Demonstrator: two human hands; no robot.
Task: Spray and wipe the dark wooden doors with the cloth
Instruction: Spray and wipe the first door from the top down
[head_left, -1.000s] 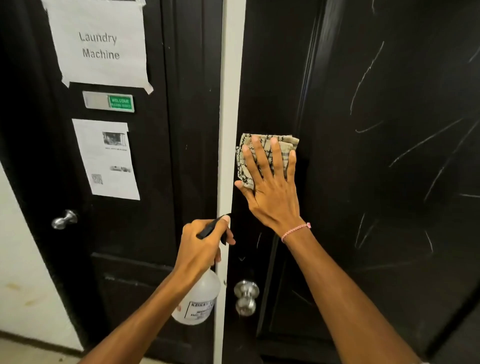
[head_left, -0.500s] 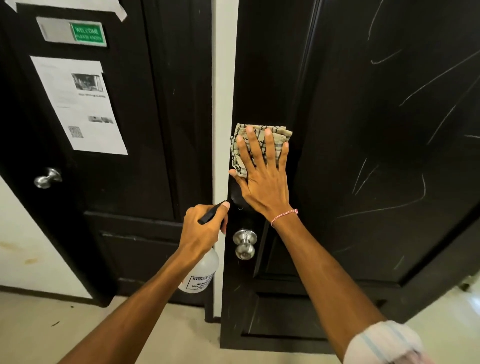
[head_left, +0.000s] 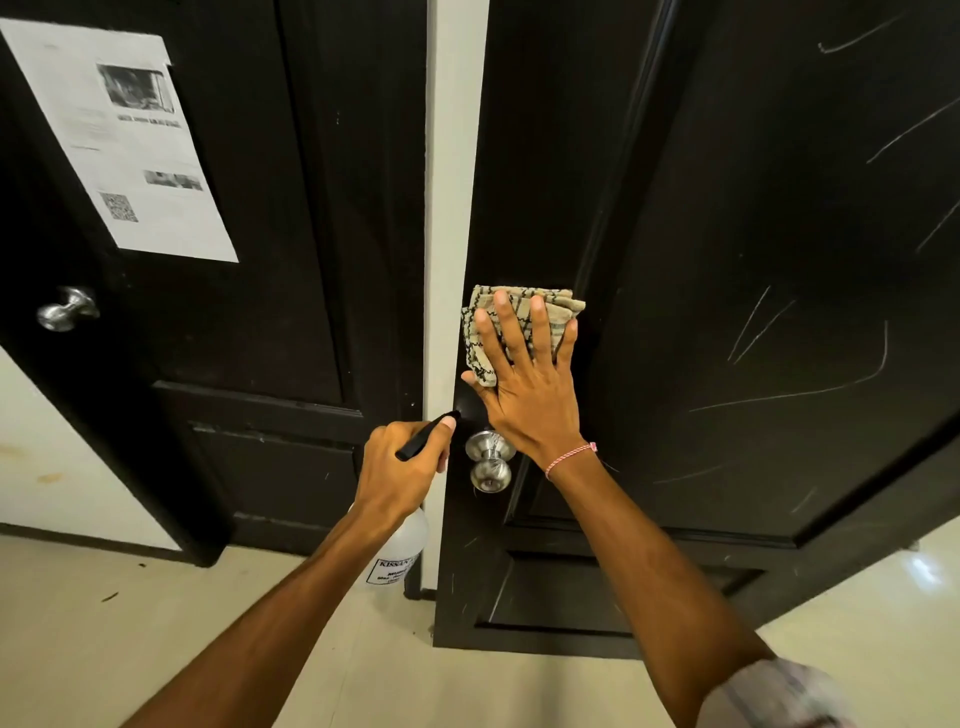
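Two dark wooden doors face me: a left door (head_left: 291, 218) and a scratched right door (head_left: 753, 260). My right hand (head_left: 530, 384) presses a folded beige patterned cloth (head_left: 485, 322) flat against the right door's left stile, just above its silver knob (head_left: 490, 460). My left hand (head_left: 402, 465) grips a clear spray bottle (head_left: 402, 551) by its black trigger head, held low in front of the white frame strip between the doors.
A white frame strip (head_left: 452, 208) separates the doors. A printed paper notice (head_left: 124, 140) is taped on the left door, with a silver knob (head_left: 65, 309) below it. Pale tiled floor (head_left: 156, 623) lies beneath; a white wall (head_left: 52, 467) is at left.
My right hand has slid the cloth down the right door's stile toward the knob. The view has tilted downward, showing more floor. The left hand still holds the bottle near the frame.
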